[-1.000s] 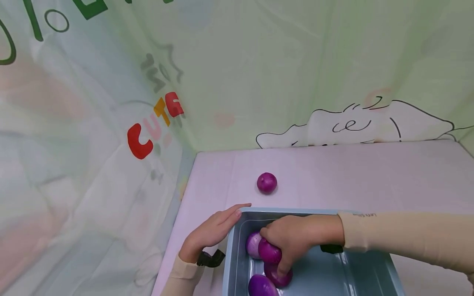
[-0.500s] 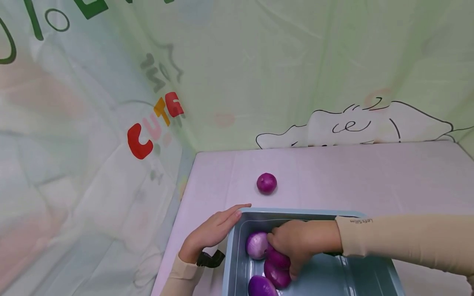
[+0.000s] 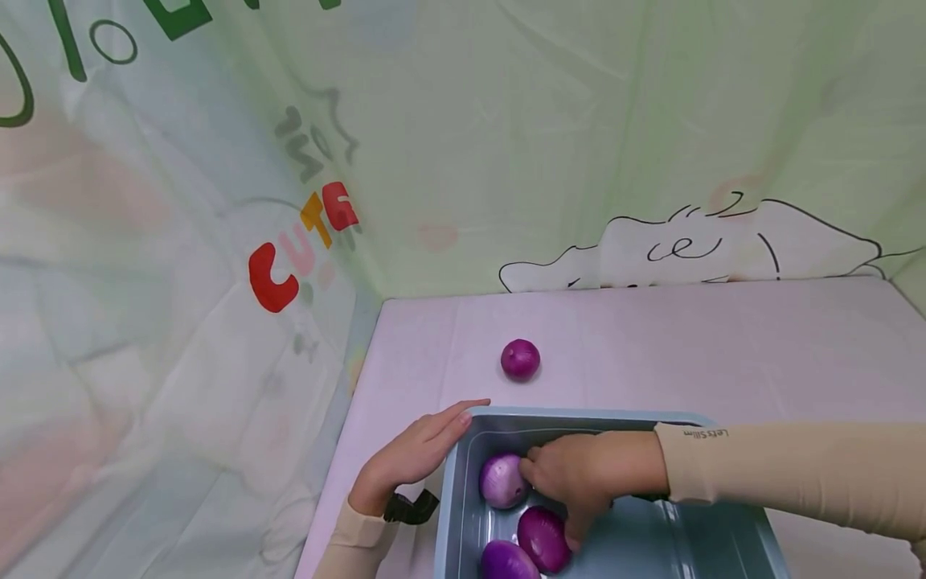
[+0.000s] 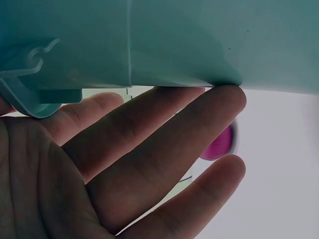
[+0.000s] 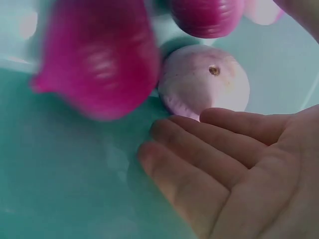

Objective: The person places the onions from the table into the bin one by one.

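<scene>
Inside the blue tray point(image 3: 596, 414), my right hand point(image 3: 586, 474) reaches down over the left part, its fingers straight and spread in the right wrist view. A pale purple onion point(image 3: 504, 481) sits by its fingertips. One darker red onion point(image 3: 544, 539) lies at its thumb, with another red onion point(image 3: 510, 560) at the bottom edge. A blurred red onion point(image 5: 102, 59) appears beside the fingers in the right wrist view; my hand hides it from the head view. My left hand point(image 3: 415, 450) rests its extended fingertips against the tray's outer wall point(image 4: 184, 45) at the far left corner.
A single red onion point(image 3: 520, 359) lies on the pink-white tabletop point(image 3: 673, 346) beyond the tray. Printed cloth hangs behind point(image 3: 506, 145) and along the left. A clip-like handle point(image 4: 45, 99) juts from the tray near my left palm.
My right hand shifts slightly right and lets go of the onion under it, which leaves the head view. The pale onion shows more fully. The left hand stays put.
</scene>
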### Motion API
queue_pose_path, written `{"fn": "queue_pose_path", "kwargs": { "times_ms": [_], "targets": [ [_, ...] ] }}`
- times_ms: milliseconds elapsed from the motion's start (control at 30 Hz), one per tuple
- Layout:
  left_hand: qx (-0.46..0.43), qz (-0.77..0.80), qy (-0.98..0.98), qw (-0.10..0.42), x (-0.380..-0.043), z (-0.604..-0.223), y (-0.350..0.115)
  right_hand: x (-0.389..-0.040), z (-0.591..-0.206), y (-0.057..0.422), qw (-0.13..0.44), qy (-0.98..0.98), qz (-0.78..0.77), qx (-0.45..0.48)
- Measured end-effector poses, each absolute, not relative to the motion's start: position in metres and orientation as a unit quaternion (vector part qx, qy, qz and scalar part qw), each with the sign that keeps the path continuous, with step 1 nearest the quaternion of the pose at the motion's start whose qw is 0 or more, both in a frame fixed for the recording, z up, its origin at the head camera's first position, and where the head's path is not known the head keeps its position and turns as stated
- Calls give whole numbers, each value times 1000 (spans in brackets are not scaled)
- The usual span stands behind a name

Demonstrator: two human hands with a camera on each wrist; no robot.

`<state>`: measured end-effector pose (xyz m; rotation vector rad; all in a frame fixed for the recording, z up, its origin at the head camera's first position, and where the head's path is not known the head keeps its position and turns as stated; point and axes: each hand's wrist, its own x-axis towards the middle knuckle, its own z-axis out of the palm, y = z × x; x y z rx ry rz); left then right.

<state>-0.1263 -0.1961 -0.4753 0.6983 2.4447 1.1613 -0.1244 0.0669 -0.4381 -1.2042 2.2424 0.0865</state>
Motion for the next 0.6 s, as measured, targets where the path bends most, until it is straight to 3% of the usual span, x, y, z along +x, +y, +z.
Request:
{"fn": "queue_pose_path", "kwargs": {
  "times_ms": [600],
  "targets": [
    [250,409,861,171,-126,-476,-195,-127,-434,66,299,840,22,-453]
  ]
}}
